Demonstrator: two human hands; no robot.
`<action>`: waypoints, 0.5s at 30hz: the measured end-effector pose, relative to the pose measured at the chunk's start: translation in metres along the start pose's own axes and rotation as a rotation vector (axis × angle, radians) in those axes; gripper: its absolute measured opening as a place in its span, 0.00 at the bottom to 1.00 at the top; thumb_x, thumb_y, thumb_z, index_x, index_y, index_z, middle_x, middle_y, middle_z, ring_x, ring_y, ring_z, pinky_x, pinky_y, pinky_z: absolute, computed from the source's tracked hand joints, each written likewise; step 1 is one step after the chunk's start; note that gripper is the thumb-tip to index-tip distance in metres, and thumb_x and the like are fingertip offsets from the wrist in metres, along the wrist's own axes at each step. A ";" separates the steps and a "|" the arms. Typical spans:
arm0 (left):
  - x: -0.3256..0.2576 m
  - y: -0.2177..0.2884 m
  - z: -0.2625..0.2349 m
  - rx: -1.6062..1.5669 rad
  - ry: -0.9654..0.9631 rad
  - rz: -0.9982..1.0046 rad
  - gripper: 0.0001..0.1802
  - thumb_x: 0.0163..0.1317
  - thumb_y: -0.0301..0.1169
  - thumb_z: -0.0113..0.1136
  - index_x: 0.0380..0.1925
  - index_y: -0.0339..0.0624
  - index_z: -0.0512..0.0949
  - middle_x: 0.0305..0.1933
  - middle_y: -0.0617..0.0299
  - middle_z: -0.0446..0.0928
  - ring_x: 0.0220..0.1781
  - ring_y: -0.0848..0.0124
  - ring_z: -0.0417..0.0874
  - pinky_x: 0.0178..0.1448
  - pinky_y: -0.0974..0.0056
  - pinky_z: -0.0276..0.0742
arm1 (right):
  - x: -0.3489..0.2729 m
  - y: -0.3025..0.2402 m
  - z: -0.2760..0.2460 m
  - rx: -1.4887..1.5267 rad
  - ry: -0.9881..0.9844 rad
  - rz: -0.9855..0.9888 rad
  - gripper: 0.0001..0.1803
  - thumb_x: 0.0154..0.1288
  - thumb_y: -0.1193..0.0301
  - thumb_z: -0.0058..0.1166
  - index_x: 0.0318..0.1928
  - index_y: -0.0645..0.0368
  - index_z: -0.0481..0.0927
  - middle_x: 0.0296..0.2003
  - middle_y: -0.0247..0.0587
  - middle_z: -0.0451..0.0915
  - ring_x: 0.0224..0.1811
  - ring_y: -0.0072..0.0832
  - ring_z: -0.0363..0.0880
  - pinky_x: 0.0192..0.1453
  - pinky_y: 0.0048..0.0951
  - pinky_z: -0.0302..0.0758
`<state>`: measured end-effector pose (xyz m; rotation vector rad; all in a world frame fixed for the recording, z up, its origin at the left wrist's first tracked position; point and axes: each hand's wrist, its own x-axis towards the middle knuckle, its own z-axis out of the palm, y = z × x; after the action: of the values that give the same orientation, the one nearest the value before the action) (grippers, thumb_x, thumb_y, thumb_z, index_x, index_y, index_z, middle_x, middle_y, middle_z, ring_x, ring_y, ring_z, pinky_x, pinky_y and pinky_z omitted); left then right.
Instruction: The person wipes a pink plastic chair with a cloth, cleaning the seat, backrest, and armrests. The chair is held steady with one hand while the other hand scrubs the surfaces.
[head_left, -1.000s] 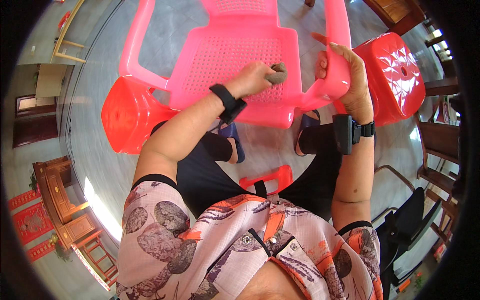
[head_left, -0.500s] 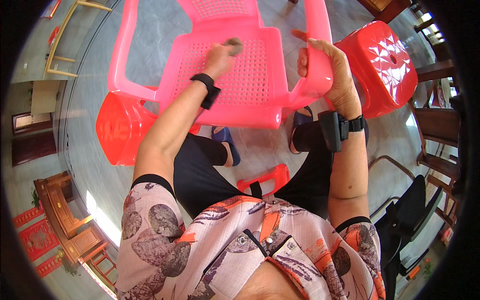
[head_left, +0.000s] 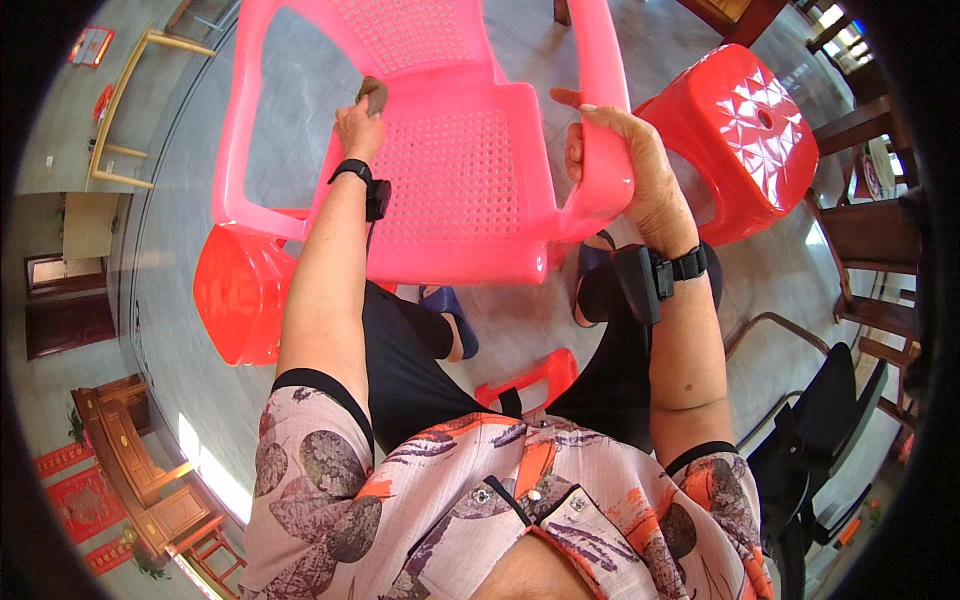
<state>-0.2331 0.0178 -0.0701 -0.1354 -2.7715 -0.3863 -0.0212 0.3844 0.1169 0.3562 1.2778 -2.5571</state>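
Note:
A pink plastic armchair with a perforated seat is tilted in front of me. My left hand is closed around a small grey-brown pad, perhaps a rag or sponge; its kind is not clear. That pad is at the far left corner of the seat, near where the backrest begins. The fingers of my right hand wrap round the front of the right armrest, thumb on top. Both wrists carry black straps with small devices.
Red plastic stools stand on both sides, one at the right and one at the left. I sit on a red seat, its edge showing between my legs. Dark wooden furniture and a black folding chair are at the right.
My left hand has carried the pad from the seat's middle to its far left corner. The chair has shifted slightly left and nearer, with my right hand still on the armrest.

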 end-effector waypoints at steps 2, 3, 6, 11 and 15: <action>-0.003 0.009 0.018 -0.026 -0.077 0.051 0.20 0.60 0.30 0.64 0.54 0.55 0.84 0.43 0.50 0.82 0.53 0.48 0.81 0.57 0.47 0.79 | 0.000 0.000 -0.001 0.001 -0.008 0.000 0.30 0.68 0.64 0.57 0.65 0.69 0.71 0.25 0.37 0.75 0.24 0.25 0.72 0.31 0.25 0.73; -0.004 0.025 0.025 -0.168 -0.102 0.155 0.18 0.60 0.30 0.64 0.52 0.54 0.85 0.42 0.50 0.83 0.50 0.50 0.83 0.54 0.49 0.80 | -0.001 0.000 -0.001 -0.003 -0.008 0.004 0.30 0.69 0.64 0.57 0.65 0.69 0.71 0.25 0.37 0.75 0.24 0.25 0.72 0.31 0.26 0.73; -0.021 0.102 0.027 -0.640 -0.350 0.376 0.20 0.63 0.23 0.59 0.54 0.49 0.86 0.24 0.60 0.80 0.23 0.70 0.78 0.35 0.61 0.78 | -0.001 0.001 -0.003 -0.013 -0.039 -0.019 0.30 0.69 0.64 0.56 0.65 0.69 0.71 0.25 0.37 0.75 0.24 0.25 0.72 0.31 0.26 0.73; -0.054 0.169 -0.036 -0.796 -1.030 0.051 0.19 0.63 0.23 0.59 0.51 0.51 0.89 0.24 0.72 0.75 0.25 0.74 0.77 0.35 0.60 0.78 | 0.002 0.002 -0.007 -0.031 -0.030 0.004 0.30 0.70 0.64 0.55 0.66 0.70 0.70 0.25 0.37 0.75 0.24 0.25 0.72 0.32 0.26 0.73; -0.026 0.136 -0.049 -0.625 -0.554 -0.086 0.17 0.66 0.29 0.60 0.53 0.51 0.88 0.29 0.61 0.85 0.24 0.66 0.78 0.34 0.59 0.76 | 0.002 0.004 -0.007 -0.009 -0.030 -0.003 0.30 0.71 0.65 0.54 0.67 0.70 0.69 0.25 0.37 0.75 0.25 0.25 0.72 0.33 0.26 0.73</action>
<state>-0.1743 0.1333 -0.0007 -0.3105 -3.0719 -1.4188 -0.0205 0.3876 0.1089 0.3133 1.2798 -2.5485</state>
